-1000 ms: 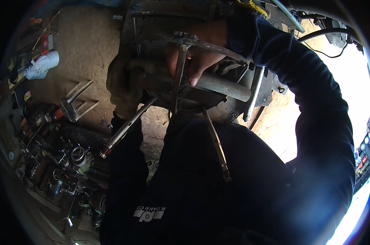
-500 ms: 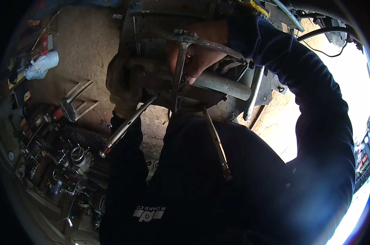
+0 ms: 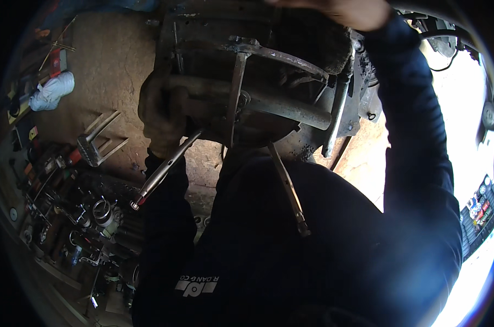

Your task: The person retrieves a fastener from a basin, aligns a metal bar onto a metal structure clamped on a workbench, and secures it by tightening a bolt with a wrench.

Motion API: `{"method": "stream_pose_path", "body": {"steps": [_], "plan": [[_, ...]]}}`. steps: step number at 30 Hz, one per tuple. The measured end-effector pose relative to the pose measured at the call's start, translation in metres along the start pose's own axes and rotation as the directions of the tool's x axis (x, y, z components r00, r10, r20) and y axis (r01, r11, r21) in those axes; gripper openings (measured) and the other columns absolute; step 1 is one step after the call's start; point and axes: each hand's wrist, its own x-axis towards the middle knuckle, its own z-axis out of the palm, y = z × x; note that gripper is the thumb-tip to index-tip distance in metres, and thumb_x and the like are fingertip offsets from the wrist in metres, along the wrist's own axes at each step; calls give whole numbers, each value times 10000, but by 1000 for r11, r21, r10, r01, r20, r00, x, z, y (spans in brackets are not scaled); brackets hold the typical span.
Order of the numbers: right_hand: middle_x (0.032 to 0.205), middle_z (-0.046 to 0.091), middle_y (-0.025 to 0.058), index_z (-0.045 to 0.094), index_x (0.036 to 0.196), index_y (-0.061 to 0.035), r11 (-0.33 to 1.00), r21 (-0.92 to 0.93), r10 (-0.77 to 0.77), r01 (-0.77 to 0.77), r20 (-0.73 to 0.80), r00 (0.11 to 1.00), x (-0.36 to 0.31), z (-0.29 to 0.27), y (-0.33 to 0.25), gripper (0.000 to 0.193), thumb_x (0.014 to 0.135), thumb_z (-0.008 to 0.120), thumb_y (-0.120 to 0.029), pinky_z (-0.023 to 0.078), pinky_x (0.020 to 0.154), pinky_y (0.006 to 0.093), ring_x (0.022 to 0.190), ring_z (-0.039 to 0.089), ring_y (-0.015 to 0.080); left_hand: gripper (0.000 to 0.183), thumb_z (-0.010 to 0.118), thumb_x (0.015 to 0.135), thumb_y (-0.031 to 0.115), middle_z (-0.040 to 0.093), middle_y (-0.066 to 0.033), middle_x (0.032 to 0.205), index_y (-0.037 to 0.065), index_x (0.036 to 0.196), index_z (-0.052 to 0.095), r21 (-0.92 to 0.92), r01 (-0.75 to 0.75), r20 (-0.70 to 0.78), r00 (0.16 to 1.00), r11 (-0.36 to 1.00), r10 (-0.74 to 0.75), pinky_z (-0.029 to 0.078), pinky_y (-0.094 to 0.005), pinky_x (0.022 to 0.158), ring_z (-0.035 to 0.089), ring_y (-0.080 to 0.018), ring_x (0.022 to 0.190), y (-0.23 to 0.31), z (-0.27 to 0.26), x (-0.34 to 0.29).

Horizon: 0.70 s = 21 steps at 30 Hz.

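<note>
Pipe (image 3: 293, 109) lies under the bar (image 3: 236, 92), one end at the left hand (image 3: 162, 117), and could shift if that hold is slack, though I can't tell its dim grip or that of the blurred right hand (image 3: 361, 12).

Dull grey metal pipe (image 3: 297, 111) — round, sloping down rightward, crossed by a narrow metal bar (image 3: 238, 82)

Pipe (image 3: 296, 110) R of L hand (image 3: 162, 111), stool (image 3: 88, 150) further L
</note>
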Motion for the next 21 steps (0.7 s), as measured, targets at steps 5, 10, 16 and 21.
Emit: {"method": "stream_pose_path", "body": {"steps": [5, 10, 16, 21], "plan": [[1066, 682, 96, 618, 1365, -22, 902, 149, 420, -405, -81, 904, -113, 9, -25, 411, 958, 675, -38, 587, 825, 338, 961, 687, 189, 497, 627, 895, -80, 665, -217, 1274, -32, 1387, 576, -121, 60, -29, 998, 991, -64, 579, -379, 924, 694, -304, 1118, -11, -2, -10], [1139, 702, 170, 642, 1310, 8, 966, -106, 217, -237, -170, 961, -159, 91, -21, 394, 919, 688, 10, 609, 825, 384, 1003, 721, 295, 466, 606, 900, -92, 662, -238, 1260, -46, 1363, 584, -24, -83, -81, 993, 996, 80, 597, -366, 874, 709, -297, 1073, -16, 4, -7], [1300, 644, 193, 582, 1430, -70, 949, -315, -35, -9, -133, 990, -125, 118, 13, 609, 848, 730, 32, 576, 971, 436, 1130, 673, 393, 438, 602, 907, -91, 663, -238, 1249, -63, 1344, 590, -7, -60, -83, 995, 998, 60, 603, -343, 835, 717, -282, 1040, -14, 5, -5], [1373, 605, 203, 589, 1423, -74, 953, -301, 8, -6, 6, 1000, -98, 120, 25, 610, 841, 761, -11, 549, 1032, 444, 1239, 619, 404, 444, 588, 912, -97, 677, -220, 1179, -70, 1355, 573, -103, -127, -79, 990, 987, 119, 591, -329, 803, 712, -257, 977, -18, 5, -7]]}}
